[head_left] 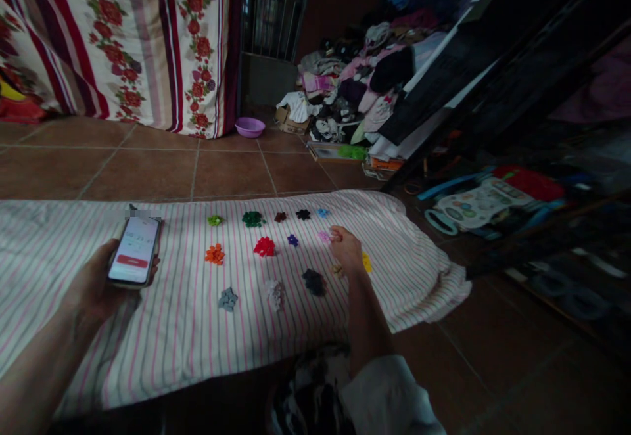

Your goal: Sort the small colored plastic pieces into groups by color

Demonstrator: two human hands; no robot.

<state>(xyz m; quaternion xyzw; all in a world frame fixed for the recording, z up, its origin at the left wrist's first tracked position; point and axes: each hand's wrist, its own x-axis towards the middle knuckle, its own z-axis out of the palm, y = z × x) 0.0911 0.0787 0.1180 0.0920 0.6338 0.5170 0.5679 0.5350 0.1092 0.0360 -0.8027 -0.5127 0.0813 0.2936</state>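
My left hand (93,285) is wrapped round a smartphone (134,244) with its lit screen up, over the left of the striped cloth (167,330). My right hand (346,248) is at the small pink pile (325,236), its fingers bent together; what they pinch, if anything, is too small to make out. Below the hand lies a tan pile (337,269), and yellow pieces (366,262) are partly hidden behind the wrist. Nearby are a dark grey pile (313,282), a purple one (292,240) and a light blue one (323,213).
More small piles sit leftward: red (265,246), dark green (253,219), orange (214,254), lime (215,221), grey (228,299) and whitish (275,294). Brown (280,217) and black (303,214) pieces lie at the back. Beyond are a purple basin (250,127) and heaped clothes (355,87).
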